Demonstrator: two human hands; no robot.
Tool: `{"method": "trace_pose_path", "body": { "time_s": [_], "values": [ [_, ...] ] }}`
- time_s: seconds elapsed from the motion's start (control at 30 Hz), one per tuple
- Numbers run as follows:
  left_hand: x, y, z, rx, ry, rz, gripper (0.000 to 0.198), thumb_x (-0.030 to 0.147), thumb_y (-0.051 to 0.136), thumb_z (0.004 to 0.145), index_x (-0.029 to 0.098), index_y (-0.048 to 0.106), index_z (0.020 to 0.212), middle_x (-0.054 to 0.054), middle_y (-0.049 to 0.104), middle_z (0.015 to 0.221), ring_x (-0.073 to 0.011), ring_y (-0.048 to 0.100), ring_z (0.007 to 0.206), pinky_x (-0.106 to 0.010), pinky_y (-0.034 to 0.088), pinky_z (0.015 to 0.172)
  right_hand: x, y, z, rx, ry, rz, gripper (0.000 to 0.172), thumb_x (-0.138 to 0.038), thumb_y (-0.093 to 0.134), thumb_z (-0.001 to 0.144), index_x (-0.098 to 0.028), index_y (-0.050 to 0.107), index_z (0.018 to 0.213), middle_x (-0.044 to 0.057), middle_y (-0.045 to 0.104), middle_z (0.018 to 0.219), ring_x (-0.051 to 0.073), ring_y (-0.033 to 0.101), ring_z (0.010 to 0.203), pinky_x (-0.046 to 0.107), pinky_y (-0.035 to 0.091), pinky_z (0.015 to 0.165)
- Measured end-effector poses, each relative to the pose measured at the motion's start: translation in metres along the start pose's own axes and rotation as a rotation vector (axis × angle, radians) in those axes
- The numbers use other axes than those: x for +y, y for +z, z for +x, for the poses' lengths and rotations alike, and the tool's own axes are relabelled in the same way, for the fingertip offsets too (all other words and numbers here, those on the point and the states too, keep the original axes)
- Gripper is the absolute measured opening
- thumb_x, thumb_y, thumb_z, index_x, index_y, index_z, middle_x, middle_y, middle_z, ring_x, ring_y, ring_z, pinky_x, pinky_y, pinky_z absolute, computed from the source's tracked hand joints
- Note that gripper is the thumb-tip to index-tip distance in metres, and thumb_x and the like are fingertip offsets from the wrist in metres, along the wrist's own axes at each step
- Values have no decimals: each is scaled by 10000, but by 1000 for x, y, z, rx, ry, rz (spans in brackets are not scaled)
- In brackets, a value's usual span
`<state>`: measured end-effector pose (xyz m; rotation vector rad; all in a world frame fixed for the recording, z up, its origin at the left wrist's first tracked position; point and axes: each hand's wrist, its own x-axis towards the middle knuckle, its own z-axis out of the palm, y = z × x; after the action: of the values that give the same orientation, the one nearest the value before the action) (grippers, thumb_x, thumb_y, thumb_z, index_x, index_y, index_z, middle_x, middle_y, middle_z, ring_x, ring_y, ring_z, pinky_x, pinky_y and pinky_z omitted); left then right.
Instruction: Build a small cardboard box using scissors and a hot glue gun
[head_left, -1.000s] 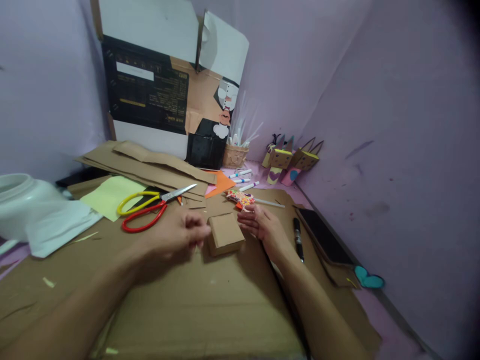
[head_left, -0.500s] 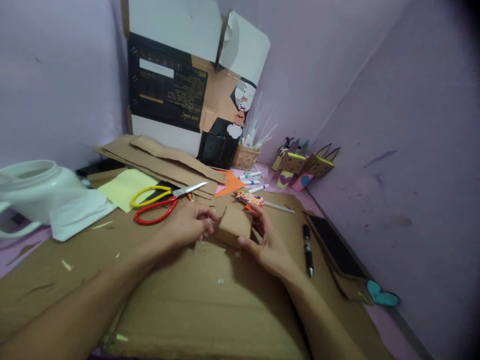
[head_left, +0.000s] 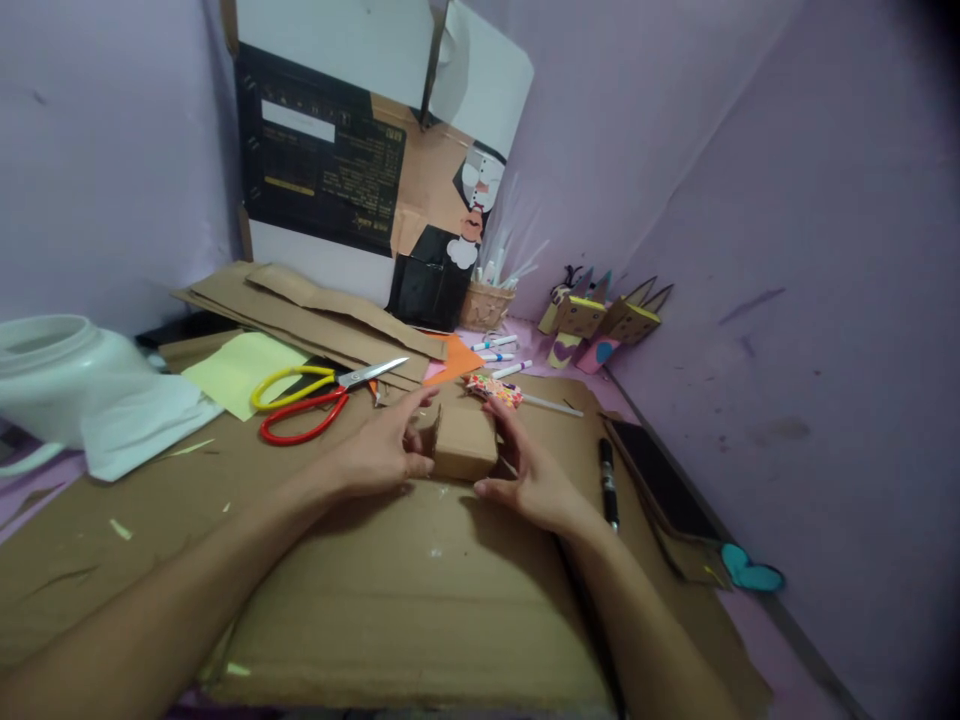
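A small brown cardboard box (head_left: 465, 445) rests on the cardboard sheet (head_left: 405, 620) in front of me. My left hand (head_left: 386, 445) cups its left side, with the thumb low by the front corner and the index finger stretched past the back corner. On the opposite side my right hand (head_left: 529, 470) curves round the box, fingers at the back right corner and thumb near the front edge. Scissors (head_left: 322, 395) with one yellow and one red handle lie partly spread beyond my left hand. Behind the box is a flower-patterned piece (head_left: 491, 390) on a white stick.
Cardboard strips (head_left: 322, 320) and yellow paper (head_left: 240, 370) lie at the back left, near a white jug (head_left: 67, 380). Markers (head_left: 499, 355) lie before a small basket (head_left: 486, 305). To the right are a black pen (head_left: 608, 485), a dark phone-like slab (head_left: 667, 480) and cardboard figures (head_left: 581, 320).
My left hand has shifted from the back left edge to the box's side, its thumb now at the front corner. The box has turned slightly to face me. The view has tilted a little.
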<state>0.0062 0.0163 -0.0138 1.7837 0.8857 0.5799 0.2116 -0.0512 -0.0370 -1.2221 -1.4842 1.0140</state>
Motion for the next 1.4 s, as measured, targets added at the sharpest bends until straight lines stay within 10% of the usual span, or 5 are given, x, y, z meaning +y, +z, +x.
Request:
{"method": "trace_pose_path", "body": {
  "time_s": [0.13, 0.37, 0.67, 0.9, 1.4],
  "values": [
    [0, 6, 2, -79, 39, -81, 913, 163, 675, 608, 219, 263, 1420, -106, 545, 1266, -239, 572, 1036, -304, 480, 794, -7, 5, 2, 33, 15, 93, 920, -266, 791, 597, -237, 337, 1397, 127, 422, 1416, 307, 400, 1304, 487, 291, 1085],
    [12, -4, -2, -101, -123, -166, 760, 455, 650, 698, 127, 403, 1338, -55, 572, 886, -128, 533, 622, -225, 404, 455, -13, -1, 1, 106, 183, 276, 561, -571, 667, 705, -242, 610, 1156, 83, 581, 1273, 297, 515, 1194, 483, 367, 1026],
    [11, -4, -2, -90, -122, -158, 715, 452, 633, 724, 127, 435, 1329, 8, 556, 683, -106, 505, 509, -229, 413, 457, -20, 0, 1, 72, 227, 258, 647, -545, 715, 647, -199, 603, 1181, 103, 582, 1273, 304, 533, 1173, 461, 404, 994],
    [13, -4, -4, -125, -170, -261, 909, 232, 739, 569, 124, 353, 1385, -106, 666, 978, -206, 639, 755, -292, 504, 590, -16, 5, 1, 66, 181, 239, 738, -169, 734, 522, -170, 556, 1239, 123, 597, 1268, 307, 536, 1185, 449, 446, 966],
    [12, 4, -5, -29, 9, 133, 891, 359, 699, 612, 121, 354, 1398, -128, 601, 1223, -266, 604, 1015, -336, 482, 832, -18, 17, -3, 111, 75, 139, 756, -186, 703, 589, -174, 485, 1313, 149, 484, 1376, 296, 523, 1204, 433, 477, 952]
  ]
}}
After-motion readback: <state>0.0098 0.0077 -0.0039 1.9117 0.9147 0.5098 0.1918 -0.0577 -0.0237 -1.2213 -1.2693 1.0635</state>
